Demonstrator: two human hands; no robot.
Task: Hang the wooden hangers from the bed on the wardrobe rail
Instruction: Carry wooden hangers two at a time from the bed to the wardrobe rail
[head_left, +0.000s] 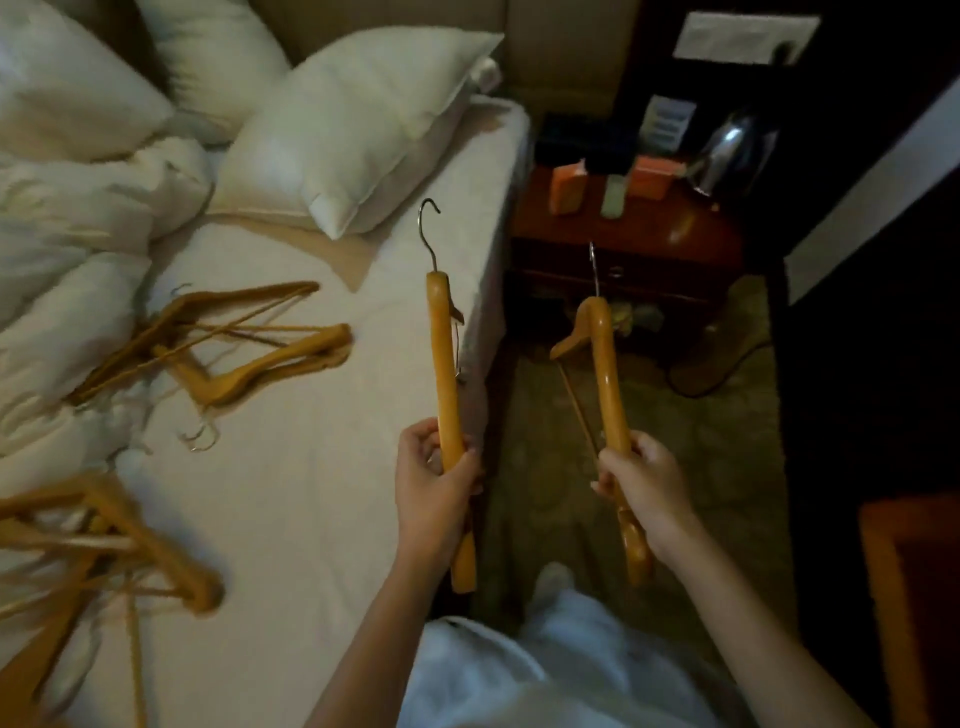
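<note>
- Wooden hangers in hand: two. Your left hand (434, 475) is clamped on one hanger (447, 374); your right hand (641, 480) is clamped on a second hanger (605, 364). Both hooks point away from you.
- Position: you stand beside the bed (291, 499); the wardrobe rail is not in view.
- Remaining: two tangled piles lie on the sheet, a middle pile (223, 343) and a near pile (104, 551). The count per pile cannot be determined.
- Progress: judged partial; much hanging remains.

It was a bedroom, likely a hotel's: an unmade bed (291, 493) with white pillows (358, 130) at ten o'clock, a wooden nightstand (623, 249) at one o'clock.
</note>
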